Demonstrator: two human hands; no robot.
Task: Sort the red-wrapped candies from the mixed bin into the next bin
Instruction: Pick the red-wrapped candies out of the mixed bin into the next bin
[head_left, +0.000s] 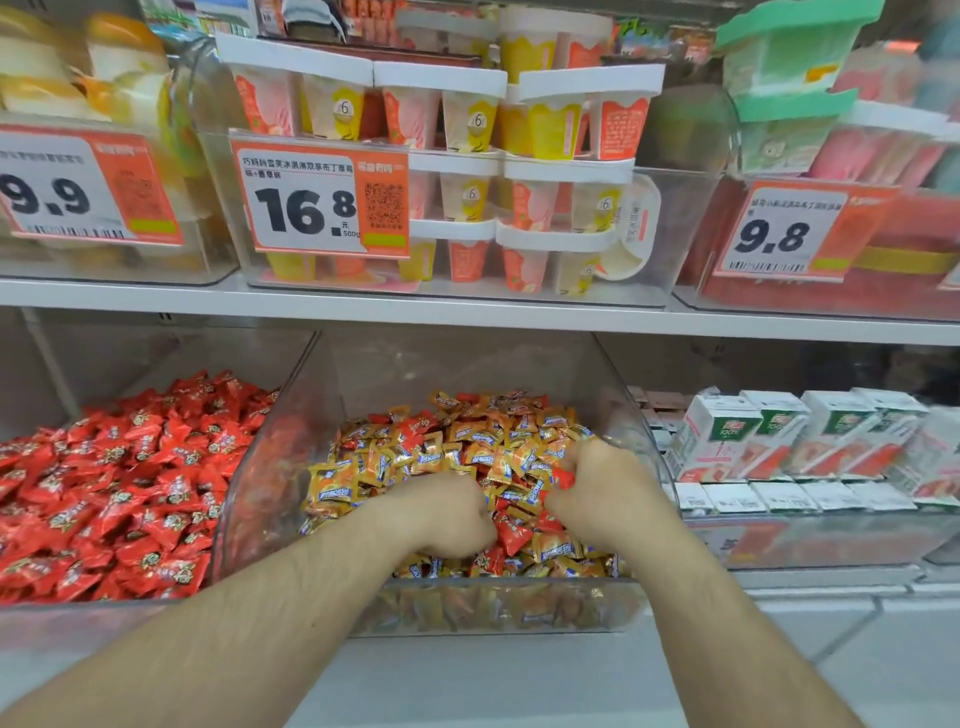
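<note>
Bright, even shop light falls from above, leaving only soft shadow under the white shelf board (467, 312). Faint glare streaks the clear plastic bin walls (291, 415) near 9 o'clock. Wide-angle distortion bows the shelf and stretches the edges. Blur smears the pink and green packs (852, 124) at 2 o'clock and the orange-white price tag (78, 187) at 10 o'clock; the centre stays fairly sharp.

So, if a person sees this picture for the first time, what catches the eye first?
Probably the two hands, left hand and right hand, dug into the mixed bin of gold and red candies at centre. Next, the bin of red-wrapped candies at left, and the big 16.8 price tag on the shelf above.
</note>
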